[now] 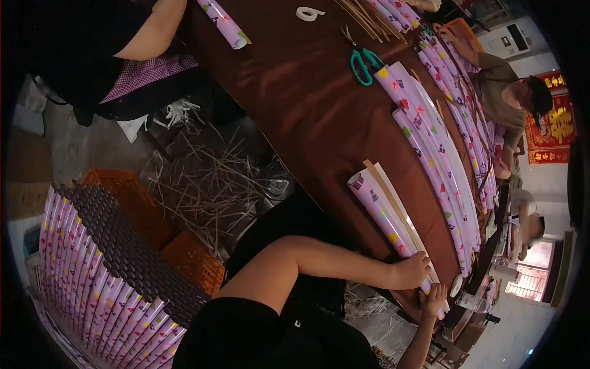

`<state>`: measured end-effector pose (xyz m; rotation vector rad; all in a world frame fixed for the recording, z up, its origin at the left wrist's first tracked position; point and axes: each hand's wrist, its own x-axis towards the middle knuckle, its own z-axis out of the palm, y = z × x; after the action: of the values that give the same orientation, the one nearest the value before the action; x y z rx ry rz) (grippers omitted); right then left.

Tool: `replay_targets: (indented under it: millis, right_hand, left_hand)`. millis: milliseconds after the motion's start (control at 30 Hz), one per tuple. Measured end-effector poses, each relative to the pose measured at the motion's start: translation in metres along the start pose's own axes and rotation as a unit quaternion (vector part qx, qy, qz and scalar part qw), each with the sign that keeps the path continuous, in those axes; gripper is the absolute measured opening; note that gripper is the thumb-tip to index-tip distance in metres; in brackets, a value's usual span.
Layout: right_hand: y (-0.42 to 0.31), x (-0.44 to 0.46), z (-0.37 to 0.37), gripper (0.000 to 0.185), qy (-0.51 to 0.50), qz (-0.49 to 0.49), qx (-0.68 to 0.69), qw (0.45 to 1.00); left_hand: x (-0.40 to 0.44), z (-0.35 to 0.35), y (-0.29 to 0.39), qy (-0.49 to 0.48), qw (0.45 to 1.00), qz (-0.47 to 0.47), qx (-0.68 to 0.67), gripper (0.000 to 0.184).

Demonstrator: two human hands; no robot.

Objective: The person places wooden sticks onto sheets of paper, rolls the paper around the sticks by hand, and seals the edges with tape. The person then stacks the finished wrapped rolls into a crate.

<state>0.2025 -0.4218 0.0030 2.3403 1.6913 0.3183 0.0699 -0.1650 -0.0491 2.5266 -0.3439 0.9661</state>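
A pink roll of glossy patterned sheet [384, 212], printed with small colourful shapes, lies along the brown-covered table. A tan strip [390, 194] runs along its loose edge. My left hand [412, 271] is closed around the roll near its lower end, fingers curled over it. Just below, my right hand [434, 299] grips the end of the same roll, with its thumb and fingers on either side. The part under both hands is hidden. A white ring of tape [456, 286] lies close to my right hand.
Teal-handled scissors [362, 66], another tape ring [310, 13] and more patterned rolls [430, 147] lie on the brown cloth [295, 111]. Finished-looking rolls [92, 277] are stacked at left by orange crates [132, 203]. Strip scraps [203, 178] litter the floor. Other people work nearby.
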Motion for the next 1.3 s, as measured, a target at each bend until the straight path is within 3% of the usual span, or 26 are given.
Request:
replay_targets:
  millis: [67, 200, 267, 333, 400, 533, 633, 700, 733, 800, 967, 1033, 1200, 1300]
  right_hand:
    - [0.008, -0.011, 0.008, 0.057, -0.028, 0.018, 0.012, 0.999]
    - [-0.011, 0.009, -0.029, 0.052, -0.086, -0.006, 0.027, 0.996]
    - [0.006, -0.009, -0.007, 0.056, 0.01, 0.011, -0.019, 1.0]
    - [-0.019, 0.032, -0.035, 0.059, -0.018, 0.149, 0.073, 0.986]
    - [-0.049, 0.087, -0.069, 0.051, 0.03, 0.103, 0.149, 0.983]
    - [-0.046, 0.103, -0.059, 0.048, -0.086, 0.123, 0.334, 0.931]
    - [-0.038, 0.114, -0.042, 0.035, -0.043, 0.102, 0.374, 0.921]
    - [-0.033, 0.125, -0.048, 0.024, -0.143, 0.14, 0.479, 0.854]
    - [-0.031, 0.129, -0.051, 0.024, -0.136, 0.147, 0.483, 0.852]
    - [-0.033, 0.135, -0.055, 0.025, -0.095, 0.062, 0.499, 0.859]
    - [-0.052, 0.143, -0.08, 0.025, -0.134, 0.096, 0.509, 0.845]
    - [-0.061, 0.143, -0.09, 0.019, -0.145, 0.092, 0.452, 0.875]
    - [-0.075, 0.136, -0.095, 0.012, -0.092, 0.078, 0.408, 0.905]
    - [-0.083, 0.129, -0.087, 0.016, -0.073, 0.074, 0.392, 0.914]
  left_hand:
    - [-0.003, -0.013, -0.004, -0.022, 0.998, 0.01, 0.061, 0.022]
    - [-0.01, -0.019, -0.01, 0.005, 0.999, 0.003, 0.036, 0.021]
    - [-0.017, -0.03, -0.018, -0.002, 1.0, 0.016, 0.021, 0.018]
    - [-0.025, -0.045, -0.026, -0.004, 0.998, 0.048, 0.034, 0.018]
    - [-0.029, -0.057, -0.03, 0.007, 0.997, 0.06, 0.048, 0.023]
    - [-0.028, -0.07, -0.033, -0.034, 0.995, 0.07, 0.059, 0.032]
    - [-0.028, -0.07, -0.031, -0.041, 0.995, 0.075, 0.045, 0.037]
    - [-0.024, -0.08, -0.034, -0.061, 0.995, 0.069, 0.03, 0.039]
    - [-0.026, -0.079, -0.035, -0.067, 0.994, 0.079, 0.029, 0.039]
    - [-0.031, -0.077, -0.041, -0.028, 0.995, 0.083, 0.043, 0.037]
    - [-0.038, -0.091, -0.051, -0.059, 0.989, 0.099, 0.096, 0.035]
    - [-0.043, -0.094, -0.048, -0.045, 0.988, 0.088, 0.114, 0.033]
    - [-0.05, -0.092, -0.041, -0.001, 0.978, 0.089, 0.187, 0.027]
    - [-0.049, -0.095, -0.033, 0.007, 0.965, 0.099, 0.243, 0.022]
